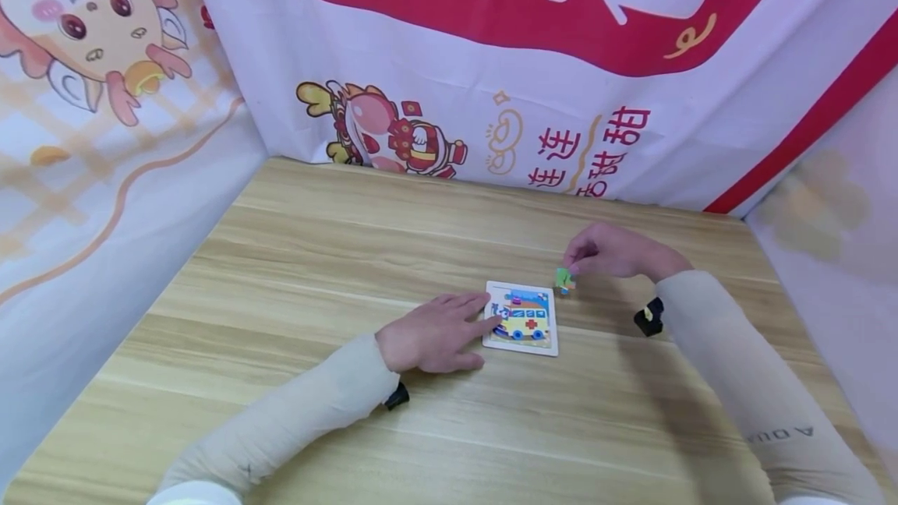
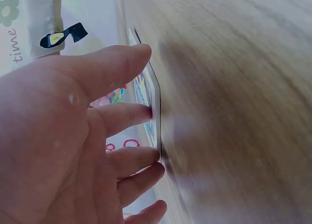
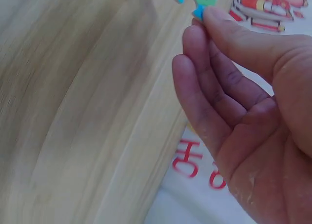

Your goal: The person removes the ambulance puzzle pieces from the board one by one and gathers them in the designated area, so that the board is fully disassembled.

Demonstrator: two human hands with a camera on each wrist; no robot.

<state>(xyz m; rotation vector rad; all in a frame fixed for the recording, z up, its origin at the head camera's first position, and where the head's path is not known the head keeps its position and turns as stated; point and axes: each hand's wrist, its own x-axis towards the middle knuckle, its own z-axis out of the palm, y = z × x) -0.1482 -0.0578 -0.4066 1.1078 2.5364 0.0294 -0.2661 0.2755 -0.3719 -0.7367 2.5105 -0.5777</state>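
Green with patches of orange and blue, a small flat jigsaw piece [image 1: 564, 278] sits in the pinch of the right hand [image 1: 609, 250], caught at its edge by the thumb and a fingertip. That hand's remaining fingers bend toward the palm. The piece is just beside the far right corner of a thin, square puzzle board with a white border [image 1: 553, 337]; whether it touches the table is hard to tell.

On the board is a picture of a yellow ambulance [image 1: 522, 323] with blue wheels and a red cross. The left hand [image 1: 435, 333] lies at the board's left side, its fingers spread and fairly straight, grasping nothing. Its index fingertip rests on the left part of the picture, and the thumb points right, nearer the person.

Both arms wear beige sleeves [image 1: 302, 404], the right one with dark lettering, and a black device [image 1: 648, 319] shows under the right wrist. Board and hands are over a light wood-grain table [image 1: 351, 256]. Beyond its far edge hangs a white and red cloth [image 1: 449, 45] with cartoon figures and red characters; another white printed cloth [image 1: 91, 185] covers the left side.
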